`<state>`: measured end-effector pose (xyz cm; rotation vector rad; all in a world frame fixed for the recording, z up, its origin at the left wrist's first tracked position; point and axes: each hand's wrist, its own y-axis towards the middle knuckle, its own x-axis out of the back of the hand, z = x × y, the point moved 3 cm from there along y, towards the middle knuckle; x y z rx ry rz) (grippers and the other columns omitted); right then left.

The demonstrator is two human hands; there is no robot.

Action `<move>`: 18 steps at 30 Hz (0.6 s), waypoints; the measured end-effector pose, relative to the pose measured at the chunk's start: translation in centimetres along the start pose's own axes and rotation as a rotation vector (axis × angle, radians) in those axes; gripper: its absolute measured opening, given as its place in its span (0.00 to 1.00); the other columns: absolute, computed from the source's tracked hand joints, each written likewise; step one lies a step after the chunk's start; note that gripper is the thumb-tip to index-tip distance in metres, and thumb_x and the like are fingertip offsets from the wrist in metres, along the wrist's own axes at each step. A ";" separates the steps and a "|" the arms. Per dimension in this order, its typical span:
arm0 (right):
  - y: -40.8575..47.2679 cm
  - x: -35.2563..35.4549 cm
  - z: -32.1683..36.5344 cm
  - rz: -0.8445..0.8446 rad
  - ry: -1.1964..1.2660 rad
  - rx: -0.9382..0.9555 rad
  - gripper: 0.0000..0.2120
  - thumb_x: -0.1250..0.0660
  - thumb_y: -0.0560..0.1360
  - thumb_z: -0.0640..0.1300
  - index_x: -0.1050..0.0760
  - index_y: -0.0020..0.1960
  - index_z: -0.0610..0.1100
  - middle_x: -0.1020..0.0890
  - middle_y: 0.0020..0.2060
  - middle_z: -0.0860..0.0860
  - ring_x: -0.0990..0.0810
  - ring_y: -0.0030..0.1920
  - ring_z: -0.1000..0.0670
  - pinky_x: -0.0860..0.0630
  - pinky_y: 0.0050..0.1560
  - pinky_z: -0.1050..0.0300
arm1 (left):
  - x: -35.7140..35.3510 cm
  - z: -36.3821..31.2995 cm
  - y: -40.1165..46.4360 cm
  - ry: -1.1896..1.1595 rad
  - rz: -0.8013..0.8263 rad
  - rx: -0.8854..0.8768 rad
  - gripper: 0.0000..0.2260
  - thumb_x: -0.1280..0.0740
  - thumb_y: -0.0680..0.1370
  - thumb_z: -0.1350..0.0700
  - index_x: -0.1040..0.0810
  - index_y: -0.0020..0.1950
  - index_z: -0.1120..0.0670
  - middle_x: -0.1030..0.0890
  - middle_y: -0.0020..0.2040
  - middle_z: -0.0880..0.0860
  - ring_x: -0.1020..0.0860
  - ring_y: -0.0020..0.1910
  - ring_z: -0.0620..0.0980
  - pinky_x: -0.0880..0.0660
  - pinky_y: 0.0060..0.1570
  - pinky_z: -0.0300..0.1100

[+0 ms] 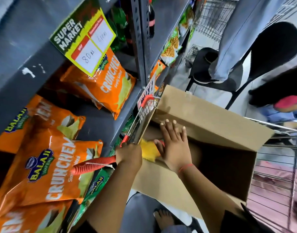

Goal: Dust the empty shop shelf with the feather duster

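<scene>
A feather duster (110, 161) is held over an open cardboard box (211, 125) beside a grey shop shelf (100, 121).

The duster is seen as a ribbed orange-red handle with a white cord at its end and a tuft of yellow feathers, the feathers lying just inside the box's near left corner. The handle is gripped in the closed left hand (129, 154), so its middle is hidden. The right hand (175, 146) is laid open and flat, fingers spread, touching the yellow feathers and partly covering them. How far the feathers reach is hard to make out. The box's inside is lost in shadow. On the shelf, 3 orange crisp bags (48, 172) are counted, others being cut off at the frame's edge. A price card (84, 39) hangs above, its handwriting blurred.
</scene>
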<state>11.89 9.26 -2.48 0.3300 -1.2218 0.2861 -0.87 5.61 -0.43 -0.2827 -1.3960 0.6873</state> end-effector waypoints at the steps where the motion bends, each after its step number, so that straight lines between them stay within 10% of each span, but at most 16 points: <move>1: 0.0 0.3 0.2 0.003 -0.006 0.002 0.27 0.47 0.75 0.54 0.31 0.66 0.37 0.29 0.66 0.39 0.36 0.68 0.38 0.53 0.66 0.42 | 0.2 0.2 -0.2 0.014 -0.022 -0.004 0.16 0.42 0.78 0.63 0.27 0.65 0.57 0.25 0.66 0.56 0.29 0.66 0.56 0.32 0.63 0.49; 8: -0.3 4.7 1.2 -0.074 -0.043 -0.008 0.30 0.48 0.75 0.55 0.37 0.69 0.36 0.32 0.67 0.38 0.36 0.68 0.38 0.52 0.66 0.43 | 3.6 1.4 -3.2 -0.058 -0.265 -0.098 0.29 0.46 0.82 0.51 0.55 0.77 0.60 0.54 0.79 0.60 0.54 0.78 0.59 0.53 0.76 0.53; 12: 1.4 10.6 2.8 -0.177 -0.030 -0.060 0.30 0.52 0.78 0.57 0.44 0.70 0.36 0.32 0.67 0.37 0.36 0.68 0.39 0.53 0.67 0.44 | 9.2 1.6 -6.1 -0.157 -0.627 -0.183 0.35 0.28 0.67 0.48 0.32 0.69 0.63 0.27 0.69 0.62 0.27 0.67 0.60 0.36 0.69 0.51; 18: 6.2 24.5 5.2 -0.504 0.021 -0.066 0.29 0.51 0.77 0.55 0.42 0.69 0.35 0.32 0.67 0.37 0.43 0.68 0.42 0.57 0.67 0.44 | 22.8 2.8 -11.5 -0.175 -0.989 -0.260 0.31 0.43 0.69 0.47 0.31 0.67 0.62 0.23 0.65 0.60 0.23 0.63 0.58 0.33 0.66 0.51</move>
